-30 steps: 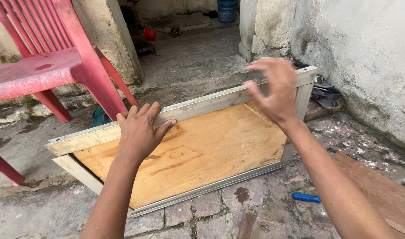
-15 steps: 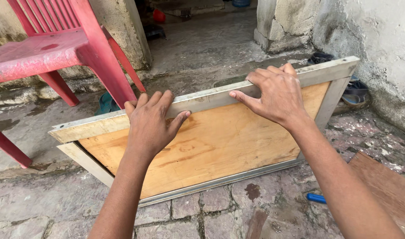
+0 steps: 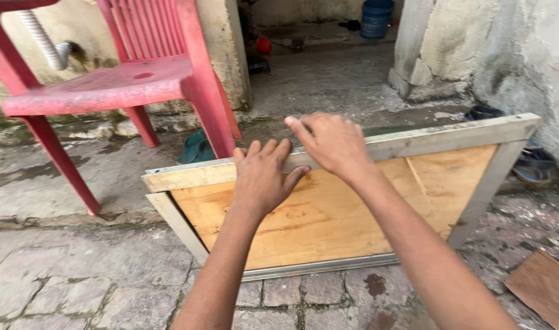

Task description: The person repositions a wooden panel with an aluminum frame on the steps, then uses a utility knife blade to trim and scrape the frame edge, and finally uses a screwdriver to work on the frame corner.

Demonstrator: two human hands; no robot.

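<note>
Pressing flat, both hands, left (image 3: 262, 183) & right (image 3: 332, 142), fingers spread on top rail of framed plywood panel (image 3: 328, 214), tilted on paving. Uneven push prob tips it twd red chair (image 3: 117, 79).

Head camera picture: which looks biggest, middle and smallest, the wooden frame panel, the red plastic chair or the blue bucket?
1. Wooden frame panel, under both hands.
2. Red plastic chair, nearly as large though cut off by the picture's edge, so this order is unsure.
3. Blue bucket, smallest, but it stands far back, which shrinks it.
</note>
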